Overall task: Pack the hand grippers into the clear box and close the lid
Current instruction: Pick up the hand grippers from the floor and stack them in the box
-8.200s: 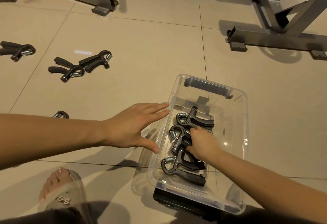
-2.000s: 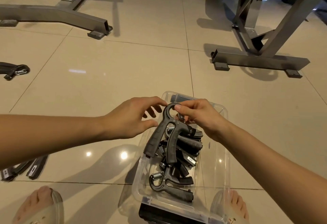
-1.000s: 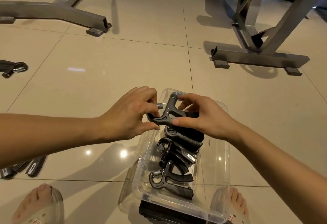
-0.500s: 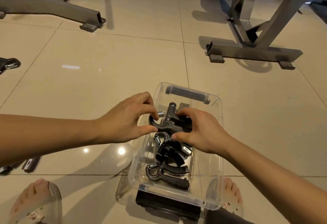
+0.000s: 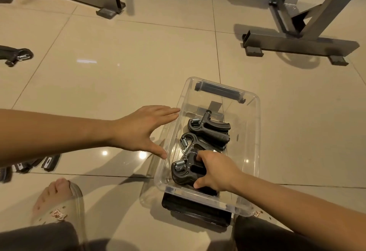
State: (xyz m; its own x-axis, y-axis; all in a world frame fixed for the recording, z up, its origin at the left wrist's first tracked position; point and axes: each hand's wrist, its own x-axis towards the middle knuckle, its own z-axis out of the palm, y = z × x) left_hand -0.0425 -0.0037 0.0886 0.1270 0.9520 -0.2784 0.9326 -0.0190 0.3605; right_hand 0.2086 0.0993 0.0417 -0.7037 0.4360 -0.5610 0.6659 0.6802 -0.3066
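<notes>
several hand grippers [image 5: 208,130] lie in the clear box [image 5: 255,132]; my right hand [image 5: 215,171] clamps the nearest one [image 5: 184,171] to seat it, my left hand [image 5: 138,130] spread open at its side, likely steadying.

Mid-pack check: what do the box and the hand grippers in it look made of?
Clear box: likely hard plastic, glossy and see-through; the floor tiles show through its walls. Hand grippers: matte black bodies, probably plastic or rubber-coated, no glare; their coiled springs shine silver, apparently metal.
</notes>
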